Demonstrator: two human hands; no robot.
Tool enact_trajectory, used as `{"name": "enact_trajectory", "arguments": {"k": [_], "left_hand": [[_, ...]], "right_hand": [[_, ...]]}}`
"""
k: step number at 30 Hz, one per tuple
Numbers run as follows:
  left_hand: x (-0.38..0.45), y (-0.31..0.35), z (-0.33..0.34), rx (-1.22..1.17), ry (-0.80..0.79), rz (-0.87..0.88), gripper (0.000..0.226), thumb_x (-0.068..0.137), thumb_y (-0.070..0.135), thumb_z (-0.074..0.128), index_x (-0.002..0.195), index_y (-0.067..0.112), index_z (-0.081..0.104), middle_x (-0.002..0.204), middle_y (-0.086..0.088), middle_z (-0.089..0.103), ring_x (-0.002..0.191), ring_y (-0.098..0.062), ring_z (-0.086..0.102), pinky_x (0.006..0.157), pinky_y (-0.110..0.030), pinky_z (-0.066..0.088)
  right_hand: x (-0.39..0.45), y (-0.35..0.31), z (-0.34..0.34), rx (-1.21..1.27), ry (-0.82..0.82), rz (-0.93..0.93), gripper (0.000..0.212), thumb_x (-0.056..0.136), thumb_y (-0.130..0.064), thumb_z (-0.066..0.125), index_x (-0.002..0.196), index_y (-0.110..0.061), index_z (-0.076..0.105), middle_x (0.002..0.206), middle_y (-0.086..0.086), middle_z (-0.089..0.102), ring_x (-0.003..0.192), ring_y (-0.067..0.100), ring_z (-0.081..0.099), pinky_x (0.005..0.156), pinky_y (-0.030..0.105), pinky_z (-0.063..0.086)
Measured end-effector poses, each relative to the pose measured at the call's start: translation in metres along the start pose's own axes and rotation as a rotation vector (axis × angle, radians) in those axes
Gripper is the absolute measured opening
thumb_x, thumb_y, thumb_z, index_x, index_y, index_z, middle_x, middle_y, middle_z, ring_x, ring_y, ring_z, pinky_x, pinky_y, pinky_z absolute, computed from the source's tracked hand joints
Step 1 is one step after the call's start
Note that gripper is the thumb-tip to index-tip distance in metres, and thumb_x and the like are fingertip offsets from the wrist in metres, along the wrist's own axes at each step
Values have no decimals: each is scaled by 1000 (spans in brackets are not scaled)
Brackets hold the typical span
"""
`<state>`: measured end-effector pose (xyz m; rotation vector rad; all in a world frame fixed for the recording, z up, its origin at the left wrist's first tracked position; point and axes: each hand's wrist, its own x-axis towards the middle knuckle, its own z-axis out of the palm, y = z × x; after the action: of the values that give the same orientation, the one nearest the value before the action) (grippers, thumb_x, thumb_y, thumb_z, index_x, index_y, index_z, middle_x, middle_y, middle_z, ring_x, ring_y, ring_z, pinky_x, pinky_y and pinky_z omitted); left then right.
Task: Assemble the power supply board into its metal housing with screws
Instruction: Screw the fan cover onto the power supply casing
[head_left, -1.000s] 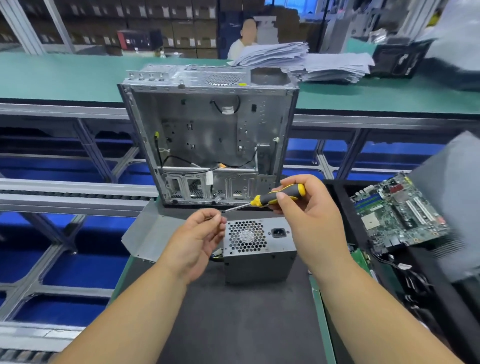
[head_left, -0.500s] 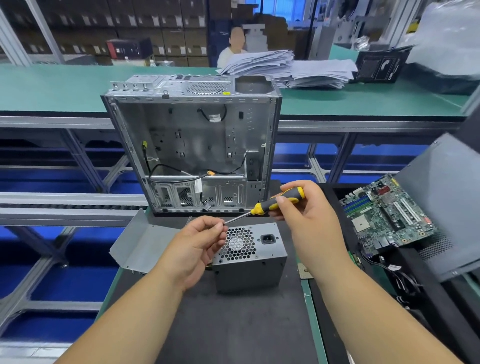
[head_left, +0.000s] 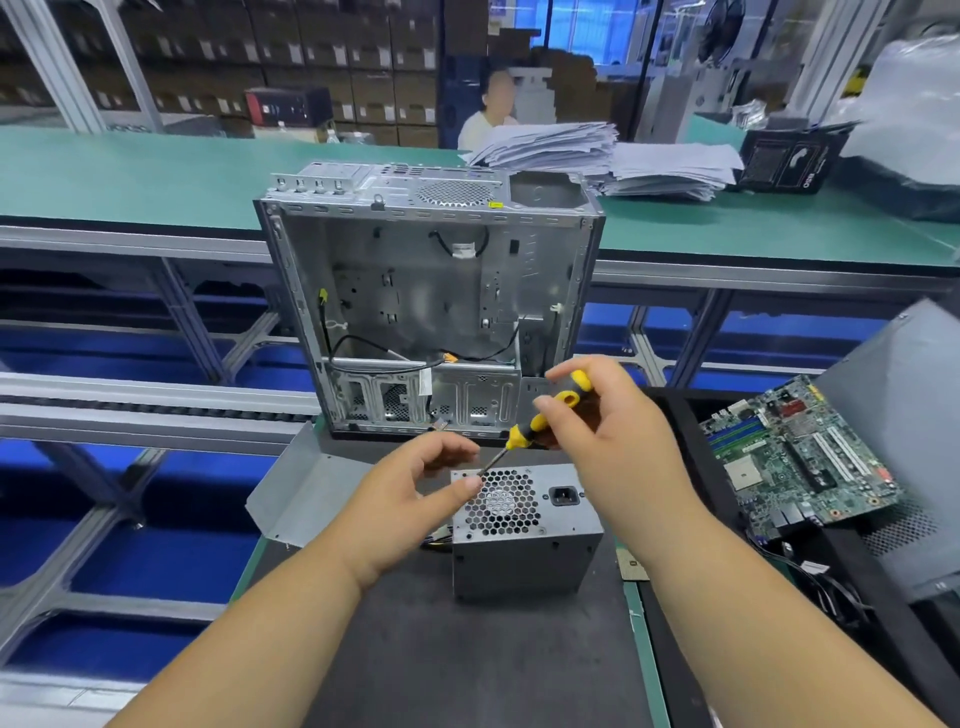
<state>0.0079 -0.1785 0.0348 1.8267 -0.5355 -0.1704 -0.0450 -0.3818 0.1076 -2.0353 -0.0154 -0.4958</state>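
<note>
Head-worn camera looks forward and down, close over the bench (head_left: 467, 649).

The right hand (head_left: 618, 447) holds a yellow-and-black screwdriver (head_left: 540, 418) by its handle, tip slanting down to the top corner of the power supply unit (head_left: 524, 530). The left hand (head_left: 410, 499) pinches at that tip. Behind stands the open computer case (head_left: 431, 291) on the table (head_left: 467, 649); a motherboard (head_left: 795, 457) lies right.

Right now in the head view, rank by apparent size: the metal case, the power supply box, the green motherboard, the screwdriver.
1. metal case
2. and 3. power supply box and green motherboard: they look alike, so no ranking
4. screwdriver, in the right hand
</note>
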Motion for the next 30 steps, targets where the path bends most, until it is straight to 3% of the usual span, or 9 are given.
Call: {"name": "enact_trajectory", "arguments": {"k": [3,7,14,20,25,30], "left_hand": [[-6,-10,-3,259,-10,72,14,94,26,62,107,30,67,108,18,63,109,-3,56,95,-27,45],[-11,-22,-4,399,-79,115,18,91,12,64,100,26,70,101,19,62,103,1,55,90,-20,43],[-11,-37,-3,368,-111,95,21,86,12,71,92,31,74,107,20,60,108,-2,56,90,-20,44],[-9,-39,-2,278,-116,25,22,84,10,71,86,32,74,105,21,58,105,-1,57,81,-8,40],[-8,-39,-2,235,-122,-9,23,82,9,72,81,32,74,103,20,58,104,-2,59,85,-11,42],[-6,-39,-2,183,-141,-29,24,82,6,72,79,30,74,96,14,58,91,-8,61,82,-16,46]], "right_hand": [[-2,-8,7,-196,-126,-37,15,94,-30,63,104,-35,53,79,-20,63,78,-3,62,64,26,53],[-4,-12,15,-328,-208,-65,15,95,-31,62,108,-31,53,79,-16,61,81,-3,56,65,17,44],[-6,-17,22,-363,-278,-43,17,96,-33,59,110,-32,51,90,-11,64,85,8,60,77,36,52],[-2,-25,21,-443,-403,-83,25,98,-24,57,119,-36,50,97,-15,59,87,3,58,81,33,51],[5,-37,23,-550,-524,-168,33,96,-14,54,122,-36,52,108,-16,51,92,9,57,83,32,49],[10,-49,26,-633,-533,-197,19,92,-25,61,110,-29,57,101,-11,57,92,13,56,81,35,49]]}}
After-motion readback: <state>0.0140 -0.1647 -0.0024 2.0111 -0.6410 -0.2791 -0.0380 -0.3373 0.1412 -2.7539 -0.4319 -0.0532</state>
